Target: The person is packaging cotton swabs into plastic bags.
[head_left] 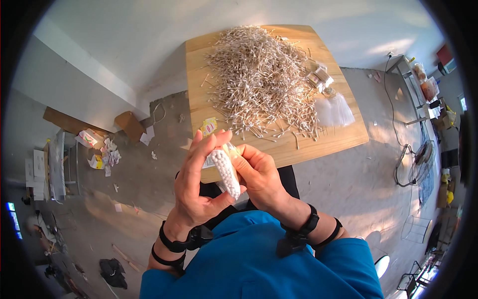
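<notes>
Because loose sticks would likely slide apart, I read the two-handed grip on the bundle of cotton swabs [225,173] as a way of keeping it packed. From my remote seat I see it held above the near edge of the table [348,139], toward the table's left corner, its round white tips turned up to my camera. The left hand [190,182] is half curled: its long fingers bend around the far end and its thumb comes up at the near end, so the bundle sits cradled in a partly open palm. The right hand [257,173] is closed more tightly, thumb and bent fingers pinching at the bundle's right side, which seems to steady it. A clear wrapper may go around the sticks, but the hands hide too much for me to be sure.

On the table, a big heap of cotton swabs [259,74] covers the middle and far part, probably loose like that so handfuls stay within reach. Clear plastic bags [334,110] lie flat near the table's right edge, just beside the heap, with small packs [320,78] beyond them. A yellow card [208,125] lies at the table's left side, just past the left hand.
</notes>
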Motion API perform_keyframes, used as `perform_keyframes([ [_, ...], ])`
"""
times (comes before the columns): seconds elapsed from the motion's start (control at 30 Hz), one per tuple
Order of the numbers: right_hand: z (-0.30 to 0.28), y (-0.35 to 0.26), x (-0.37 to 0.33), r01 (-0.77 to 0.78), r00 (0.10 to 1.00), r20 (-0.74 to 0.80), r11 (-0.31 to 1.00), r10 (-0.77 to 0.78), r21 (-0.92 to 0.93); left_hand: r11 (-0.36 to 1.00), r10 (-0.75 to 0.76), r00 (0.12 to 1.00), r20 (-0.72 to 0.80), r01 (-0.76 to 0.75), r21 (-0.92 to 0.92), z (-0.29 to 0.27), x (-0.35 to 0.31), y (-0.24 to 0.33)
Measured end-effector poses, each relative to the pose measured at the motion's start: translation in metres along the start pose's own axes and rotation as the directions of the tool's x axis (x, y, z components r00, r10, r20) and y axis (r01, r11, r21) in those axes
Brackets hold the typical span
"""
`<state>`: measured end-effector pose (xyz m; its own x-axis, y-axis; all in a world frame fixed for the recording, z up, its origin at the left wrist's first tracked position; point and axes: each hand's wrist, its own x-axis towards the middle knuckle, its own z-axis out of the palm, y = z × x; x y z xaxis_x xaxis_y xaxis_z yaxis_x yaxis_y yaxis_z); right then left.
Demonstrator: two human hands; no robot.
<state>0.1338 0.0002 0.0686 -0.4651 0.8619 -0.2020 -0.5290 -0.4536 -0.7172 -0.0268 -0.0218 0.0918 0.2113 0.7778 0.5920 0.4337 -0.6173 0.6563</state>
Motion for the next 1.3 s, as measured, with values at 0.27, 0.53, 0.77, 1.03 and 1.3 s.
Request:
perform_keyframes([
  [0.27, 0.005, 0.005, 0.003, 0.039, 0.999, -0.016, 0.999, -0.039, 0.015, 0.983, 0.038, 0.998, 0.045, -0.046, 0.177, -0.004, 0.003, 0.007],
  [0.53, 0.013, 0.005, 0.003, 0.132, 0.987, -0.098, 0.991, -0.130, 0.013, 0.917, 0.201, 0.979, 0.041, -0.203, 0.342, 0.014, 0.008, 0.004],
  [0.77, 0.045, 0.007, 0.025, 0.284, 0.943, -0.202, 0.957, -0.266, 0.064, 0.917, 0.117, 0.954, -0.275, 0.002, 0.399, 0.020, 0.018, 0.011],
  [1.03, 0.073, 0.023, 0.031, 0.453, 0.889, -0.122, 0.888, -0.442, 0.083, 0.986, -0.138, 0.885, -0.444, 0.081, -0.146, 0.003, 0.036, 0.018],
  [1.3, 0.019, -0.020, 0.031, 0.812, 0.576, 0.348, 0.467, -0.740, -0.351, 0.975, -0.161, 0.957, -0.243, 0.116, -0.190, -0.041, 0.022, 0.022],
])
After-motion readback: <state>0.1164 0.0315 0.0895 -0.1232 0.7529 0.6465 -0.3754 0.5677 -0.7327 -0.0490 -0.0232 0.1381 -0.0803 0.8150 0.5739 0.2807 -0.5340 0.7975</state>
